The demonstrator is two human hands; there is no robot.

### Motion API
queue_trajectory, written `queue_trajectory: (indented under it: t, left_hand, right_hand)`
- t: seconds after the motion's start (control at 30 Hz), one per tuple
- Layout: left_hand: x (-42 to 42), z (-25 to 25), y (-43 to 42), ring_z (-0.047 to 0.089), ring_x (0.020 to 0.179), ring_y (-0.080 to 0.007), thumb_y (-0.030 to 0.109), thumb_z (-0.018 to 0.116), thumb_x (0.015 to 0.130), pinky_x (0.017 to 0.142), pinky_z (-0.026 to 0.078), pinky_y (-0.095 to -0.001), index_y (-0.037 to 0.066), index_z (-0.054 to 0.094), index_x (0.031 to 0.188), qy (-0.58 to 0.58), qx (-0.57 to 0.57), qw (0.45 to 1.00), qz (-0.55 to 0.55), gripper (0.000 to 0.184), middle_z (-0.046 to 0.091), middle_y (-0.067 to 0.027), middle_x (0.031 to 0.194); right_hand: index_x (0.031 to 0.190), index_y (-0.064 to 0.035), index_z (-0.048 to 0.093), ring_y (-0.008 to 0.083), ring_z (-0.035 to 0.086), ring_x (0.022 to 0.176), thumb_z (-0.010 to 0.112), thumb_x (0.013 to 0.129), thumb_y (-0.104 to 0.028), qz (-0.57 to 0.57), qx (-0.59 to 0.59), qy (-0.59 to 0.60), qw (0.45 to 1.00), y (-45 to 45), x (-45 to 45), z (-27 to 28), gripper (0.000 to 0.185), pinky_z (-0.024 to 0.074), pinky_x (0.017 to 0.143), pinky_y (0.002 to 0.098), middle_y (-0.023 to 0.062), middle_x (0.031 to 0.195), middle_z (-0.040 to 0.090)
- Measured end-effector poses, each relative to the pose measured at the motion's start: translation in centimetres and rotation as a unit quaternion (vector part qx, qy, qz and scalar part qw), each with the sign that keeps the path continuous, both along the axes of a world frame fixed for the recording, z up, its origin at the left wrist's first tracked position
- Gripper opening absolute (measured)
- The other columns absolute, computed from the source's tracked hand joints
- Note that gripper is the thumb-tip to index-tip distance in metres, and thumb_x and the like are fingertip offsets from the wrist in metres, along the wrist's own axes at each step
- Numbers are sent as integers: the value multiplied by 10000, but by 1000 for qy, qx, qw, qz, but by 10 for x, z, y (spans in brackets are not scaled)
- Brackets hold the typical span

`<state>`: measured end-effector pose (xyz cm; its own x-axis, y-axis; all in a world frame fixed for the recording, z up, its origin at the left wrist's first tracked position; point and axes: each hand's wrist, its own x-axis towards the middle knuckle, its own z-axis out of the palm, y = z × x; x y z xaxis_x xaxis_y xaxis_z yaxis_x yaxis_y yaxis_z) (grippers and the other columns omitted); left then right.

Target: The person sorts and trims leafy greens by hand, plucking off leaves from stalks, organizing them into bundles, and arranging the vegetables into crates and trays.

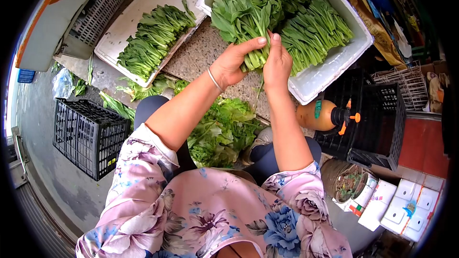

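Bunch [259,25] is gripped in left hand [230,67] and right hand [278,67] at the near edge of the box [311,85], which looks mostly filled tbh, with one row [157,38] outside on the tray [125,23] left of it.

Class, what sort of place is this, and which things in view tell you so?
Probably a vegetable seller's preparation area: leafy greens lie in a white box and on a pale tray, with loose leaves on the floor.
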<state>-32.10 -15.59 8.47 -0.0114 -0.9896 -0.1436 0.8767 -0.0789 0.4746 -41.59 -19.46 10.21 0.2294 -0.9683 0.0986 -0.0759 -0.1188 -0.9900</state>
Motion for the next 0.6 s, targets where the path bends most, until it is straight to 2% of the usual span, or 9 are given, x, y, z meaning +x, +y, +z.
queue_trajectory:
  t: [0.07,0.13,0.2,0.23,0.27,0.33,0.47,0.53,0.6]
  left_hand:
    - [2,-3,-4,590,840,-152,174,612,787,803,470,-292,39,563,967,20,12,1000,-9,230,610,-58,919]
    - [5,1,-4,595,840,-163,178,609,783,813,472,-291,31,563,963,86,-13,996,-22,237,612,-72,928]
    - [3,6,-5,592,857,-202,216,610,772,825,470,-329,26,548,1001,106,-7,994,-8,304,612,-94,928]
    - [4,9,-4,580,890,-214,239,609,767,836,459,-354,26,536,1024,150,-21,988,-13,341,603,-102,948]
    - [5,12,-3,568,923,-227,262,608,762,846,449,-379,26,525,1046,193,-34,980,-18,379,595,-109,968]
    - [7,17,-1,518,1015,-232,303,588,767,908,382,-416,29,510,1072,242,-43,969,-27,417,550,-122,1051]
    - [4,19,3,520,1017,-224,312,576,773,925,365,-425,34,514,1070,230,-32,973,-10,411,557,-125,1049]
    - [-3,11,0,519,1024,-228,309,570,775,933,369,-408,18,521,1059,194,-19,981,-8,410,560,-130,1060]
    - [-19,1,0,556,961,-229,244,582,769,915,407,-346,-13,542,1031,187,7,982,14,369,589,-136,1026]
  right_hand:
    - [1116,12,546,229,458,1124,358,912,-414,-27,-157,137,978,2,2,2,507,355,914,305,198,1124,545]
    - [1185,10,488,253,416,1169,327,906,-461,-16,-150,115,982,1,5,9,571,339,935,326,213,1230,458]
    - [1287,-5,364,280,395,1175,303,892,-521,45,29,-192,980,0,7,20,653,282,985,338,221,1258,420]
    - [1311,-11,313,271,404,1154,273,866,-585,64,83,-234,967,-1,3,26,727,282,986,350,214,1275,400]
    - [1284,-4,365,241,463,1060,270,865,-585,63,94,-278,954,-4,0,25,722,342,902,325,210,1270,400]
    - [1245,-4,409,237,472,1039,225,863,-599,20,78,-282,956,-3,-2,23,731,329,899,334,194,1245,426]
    - [1194,0,451,244,459,1056,182,863,-601,-46,35,-240,969,-1,1,20,736,307,913,351,179,1220,448]
    - [1171,-6,469,211,442,1039,196,847,-628,-87,-6,-210,974,-1,6,23,753,307,859,319,144,1170,481]
    - [1175,-2,465,240,408,1093,177,852,-623,-83,-4,-156,984,-3,13,20,757,275,926,331,145,1173,474]
